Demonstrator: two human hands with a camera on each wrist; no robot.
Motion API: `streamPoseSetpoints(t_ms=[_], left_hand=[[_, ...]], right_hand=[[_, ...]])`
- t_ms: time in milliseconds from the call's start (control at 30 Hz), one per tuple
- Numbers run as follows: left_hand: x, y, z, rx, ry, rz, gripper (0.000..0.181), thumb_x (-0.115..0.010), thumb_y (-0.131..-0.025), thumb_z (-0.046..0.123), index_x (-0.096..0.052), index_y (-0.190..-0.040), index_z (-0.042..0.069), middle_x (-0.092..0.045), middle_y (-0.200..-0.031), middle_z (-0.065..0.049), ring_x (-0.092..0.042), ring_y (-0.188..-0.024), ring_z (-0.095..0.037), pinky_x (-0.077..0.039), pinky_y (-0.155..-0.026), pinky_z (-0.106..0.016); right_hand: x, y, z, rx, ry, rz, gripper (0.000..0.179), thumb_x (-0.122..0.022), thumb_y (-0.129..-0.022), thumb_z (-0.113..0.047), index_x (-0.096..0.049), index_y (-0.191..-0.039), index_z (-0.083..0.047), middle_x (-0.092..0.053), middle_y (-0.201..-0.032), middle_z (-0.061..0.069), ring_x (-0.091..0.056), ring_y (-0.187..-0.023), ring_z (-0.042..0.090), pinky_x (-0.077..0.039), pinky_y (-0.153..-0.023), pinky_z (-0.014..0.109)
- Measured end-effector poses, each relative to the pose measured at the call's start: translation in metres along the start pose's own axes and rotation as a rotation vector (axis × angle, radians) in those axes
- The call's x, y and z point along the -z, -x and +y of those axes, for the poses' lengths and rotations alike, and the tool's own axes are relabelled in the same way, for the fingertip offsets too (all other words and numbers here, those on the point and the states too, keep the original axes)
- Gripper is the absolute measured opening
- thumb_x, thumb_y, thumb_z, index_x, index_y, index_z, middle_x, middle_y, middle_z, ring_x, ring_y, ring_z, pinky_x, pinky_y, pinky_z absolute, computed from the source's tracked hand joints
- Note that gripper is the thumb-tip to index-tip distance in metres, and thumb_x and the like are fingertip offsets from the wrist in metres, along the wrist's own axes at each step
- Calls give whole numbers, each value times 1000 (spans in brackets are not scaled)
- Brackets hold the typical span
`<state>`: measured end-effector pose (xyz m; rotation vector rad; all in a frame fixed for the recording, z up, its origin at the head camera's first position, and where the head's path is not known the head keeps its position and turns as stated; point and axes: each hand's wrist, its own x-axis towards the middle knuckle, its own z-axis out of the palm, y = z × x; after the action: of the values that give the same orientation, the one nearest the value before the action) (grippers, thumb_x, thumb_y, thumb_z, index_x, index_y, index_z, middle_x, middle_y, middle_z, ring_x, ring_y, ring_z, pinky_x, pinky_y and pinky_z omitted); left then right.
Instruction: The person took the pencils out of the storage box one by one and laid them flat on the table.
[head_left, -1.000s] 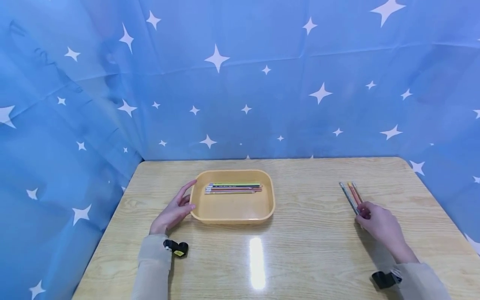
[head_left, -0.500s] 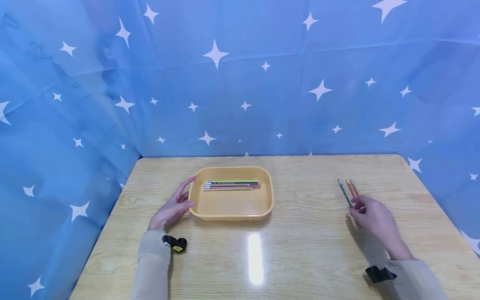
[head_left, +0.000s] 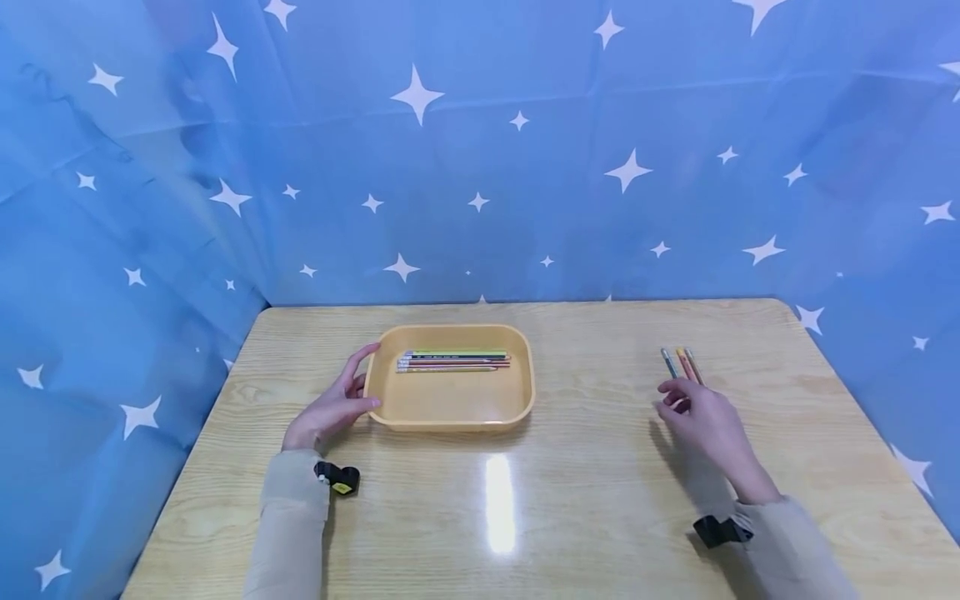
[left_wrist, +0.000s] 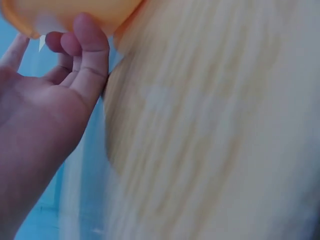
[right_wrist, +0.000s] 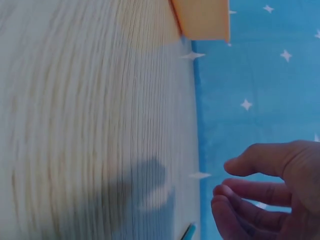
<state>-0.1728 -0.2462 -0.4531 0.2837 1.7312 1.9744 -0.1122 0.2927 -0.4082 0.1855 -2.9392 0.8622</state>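
Observation:
My left hand [head_left: 330, 414] holds the left end of a shallow yellow-orange tray [head_left: 450, 407], thumb at the front corner and forefinger at the back one. The left wrist view shows its other fingers bent beside the tray wall [left_wrist: 95, 9]. Inside the tray several pencils [head_left: 453, 363] lie side by side, one of them bright green. On the right, my right hand [head_left: 705, 419] hovers over the near ends of three pencils, teal [head_left: 668, 362], orange-red [head_left: 685, 364] and brownish [head_left: 694, 367]. Its fingers are loosely bent with a gap to the thumb [right_wrist: 260, 159], nothing between them.
All of this is on a pale wood-grain table [head_left: 592, 467] with rounded far corners. A blue curtain [head_left: 525, 167] with white stars hangs behind and at the left. A bright light reflection [head_left: 499, 504] shows on the table's middle.
My right hand has shifted left across the three pencils, toward the teal one, and its fingers have loosened. The left hand and tray hold their places; the whole head view has drifted slightly.

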Motion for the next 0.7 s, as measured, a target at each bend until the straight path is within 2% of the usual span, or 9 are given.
streamPoseSetpoints(t_ms=[133,267,467,700], left_hand=[[-1,-2,1,11,-84,-1,92,-62,-89,-6,-9,-154,33,-28,-147,-31,-46,-124,-39,-48,-95,-35],[-1,-2,5,23,-119,16,92,-64,-88,-3,-9,-153,34,-29,-147,-30,-47,-122,-38,-48,-93,-32],[1,-1,7,21,-100,22,93,-63,-89,-4,-9,-154,34,-24,-149,-32,-44,-124,-43,-48,-93,-32],[-1,-1,3,38,-75,19,91,-62,-90,-3,-11,-154,38,-21,-151,-30,-47,-124,-36,-48,-94,-34]], right_hand=[[-1,-2,-6,19,-23,-8,19,-66,-88,-6,-66,-104,4,-67,-84,7,-65,-75,25,-49,-64,36],[-6,-10,-19,59,-71,-24,19,-66,-89,-5,-66,-106,3,-67,-85,6,-65,-76,24,-50,-64,33],[-25,-32,-52,166,-226,-77,19,-65,-89,1,-65,-107,5,-67,-87,7,-63,-79,22,-55,-70,33],[-44,-46,-92,229,-339,-130,16,-64,-87,2,-67,-103,2,-67,-85,5,-63,-78,19,-56,-67,29]])
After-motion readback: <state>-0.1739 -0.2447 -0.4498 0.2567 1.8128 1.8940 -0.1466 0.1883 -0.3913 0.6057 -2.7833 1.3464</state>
